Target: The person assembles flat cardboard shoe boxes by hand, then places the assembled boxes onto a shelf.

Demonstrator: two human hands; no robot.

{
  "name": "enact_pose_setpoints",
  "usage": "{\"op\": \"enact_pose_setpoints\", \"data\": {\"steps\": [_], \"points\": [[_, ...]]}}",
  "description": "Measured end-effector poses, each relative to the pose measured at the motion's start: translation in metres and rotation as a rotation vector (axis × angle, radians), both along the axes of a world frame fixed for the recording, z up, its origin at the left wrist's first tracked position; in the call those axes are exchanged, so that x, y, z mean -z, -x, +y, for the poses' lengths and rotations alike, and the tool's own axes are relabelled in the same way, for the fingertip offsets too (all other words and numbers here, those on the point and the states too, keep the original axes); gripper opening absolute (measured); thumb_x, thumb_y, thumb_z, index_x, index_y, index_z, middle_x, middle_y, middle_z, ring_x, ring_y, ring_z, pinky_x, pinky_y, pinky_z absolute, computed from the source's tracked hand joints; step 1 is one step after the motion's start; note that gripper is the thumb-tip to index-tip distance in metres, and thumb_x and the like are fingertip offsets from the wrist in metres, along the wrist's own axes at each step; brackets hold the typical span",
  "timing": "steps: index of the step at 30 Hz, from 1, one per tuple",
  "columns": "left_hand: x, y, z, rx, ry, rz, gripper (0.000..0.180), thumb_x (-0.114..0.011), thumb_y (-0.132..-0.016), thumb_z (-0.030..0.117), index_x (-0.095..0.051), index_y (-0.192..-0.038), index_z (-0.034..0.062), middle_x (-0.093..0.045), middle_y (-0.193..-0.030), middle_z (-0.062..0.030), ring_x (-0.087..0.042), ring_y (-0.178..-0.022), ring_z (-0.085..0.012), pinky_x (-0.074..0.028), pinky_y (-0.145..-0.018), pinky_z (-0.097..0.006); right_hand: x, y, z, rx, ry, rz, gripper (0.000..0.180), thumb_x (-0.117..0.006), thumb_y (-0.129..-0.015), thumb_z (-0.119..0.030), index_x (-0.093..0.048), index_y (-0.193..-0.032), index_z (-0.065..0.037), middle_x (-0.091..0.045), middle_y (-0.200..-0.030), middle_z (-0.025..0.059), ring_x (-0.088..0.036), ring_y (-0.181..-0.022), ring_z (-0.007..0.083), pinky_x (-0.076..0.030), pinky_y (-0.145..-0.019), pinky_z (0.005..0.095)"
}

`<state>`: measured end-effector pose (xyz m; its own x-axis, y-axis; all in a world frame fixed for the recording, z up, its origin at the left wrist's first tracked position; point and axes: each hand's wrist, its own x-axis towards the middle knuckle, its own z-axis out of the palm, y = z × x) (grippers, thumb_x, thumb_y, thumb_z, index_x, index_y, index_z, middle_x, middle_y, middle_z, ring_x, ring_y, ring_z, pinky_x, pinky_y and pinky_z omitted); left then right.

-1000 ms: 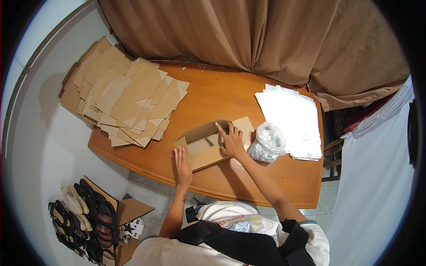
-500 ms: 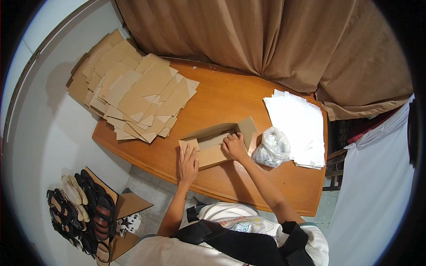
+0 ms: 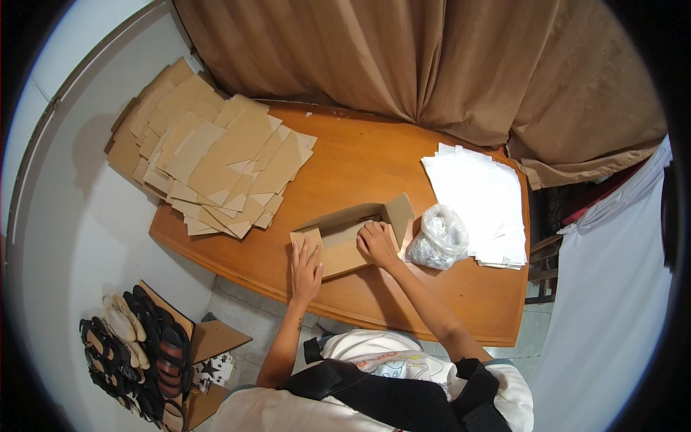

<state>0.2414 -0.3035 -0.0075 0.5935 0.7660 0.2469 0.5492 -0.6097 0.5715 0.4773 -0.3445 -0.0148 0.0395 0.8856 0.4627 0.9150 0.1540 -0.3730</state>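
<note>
Brown cardboard forms the open, shallow carton point(image 3: 344, 261) that stands on the orange-brown wooden table point(image 3: 353, 162), near the edge closest to the person. Take this carton as the centre of a clock, with twelve pointing away from the person.

At eight o'clock, the left hand point(image 3: 306, 273) lies against the carton's left end, fingers extended and a little spread over the cardboard there, not closed around anything. At about four o'clock, the right hand point(image 3: 378, 245) is bent over the near wall towards its right end, knuckles up and fingers curled inward; the fingertips are hidden, so I cannot tell whether they pinch the cardboard or only press on it. An end flap point(image 3: 400, 213) sticks up at two o'clock, just beyond that hand.

A clear plastic bag point(image 3: 440, 241) with greyish contents too blurred to identify sits near the carton at three o'clock. Behind it, between two and three, is a loose stack of white paper sheets point(image 3: 476, 194). A spread pile of flattened cardboard blanks point(image 3: 216, 158) covers the table's ten o'clock side. Brown curtains point(image 3: 345, 57) hang at twelve, and sandals point(image 3: 170, 363) stand off the table at eight.
</note>
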Motion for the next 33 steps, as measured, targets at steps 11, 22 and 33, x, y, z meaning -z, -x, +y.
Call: {"op": "enact_pose_setpoints", "data": {"steps": [11,22,33], "points": [[-0.012,-0.022,0.026,-0.095,-0.086,-0.080,0.056,-0.052,-0.085,0.020,-0.040,-0.139,0.0090,-0.021,-0.151,-0.0167,-0.013,-0.139,-0.0413,-0.020,-0.110,-0.050,-0.039,-0.043,-0.019,0.532,-0.250,0.231,0.055,-0.059,-0.078,-0.008,-0.039,-0.130,-0.002,-0.044,-0.125,0.0222,-0.042,-0.117,0.0378,-0.031,-0.099,0.0457],[0.007,-0.042,0.050,-0.239,-0.137,0.115,0.068,-0.059,-0.080,0.016,-0.032,-0.143,0.0101,-0.011,-0.152,-0.0193,-0.013,-0.138,-0.0428,-0.024,-0.108,-0.051,-0.021,-0.022,-0.030,-0.010,0.178,0.245,0.059,-0.056,-0.081,-0.012,-0.035,-0.136,-0.004,-0.047,-0.132,0.0181,-0.044,-0.123,0.0342,-0.033,-0.103,0.0447],[0.008,-0.042,0.049,-0.226,-0.160,0.130,0.070,-0.058,-0.081,0.017,-0.028,-0.144,0.0096,-0.013,-0.152,-0.0190,-0.016,-0.138,-0.0406,-0.024,-0.109,-0.049,0.008,-0.018,-0.028,0.023,0.199,-0.077,0.031,-0.050,-0.087,-0.020,-0.060,-0.112,-0.006,-0.051,-0.129,0.0104,-0.041,-0.126,0.0274,-0.026,-0.105,0.0454]]}}
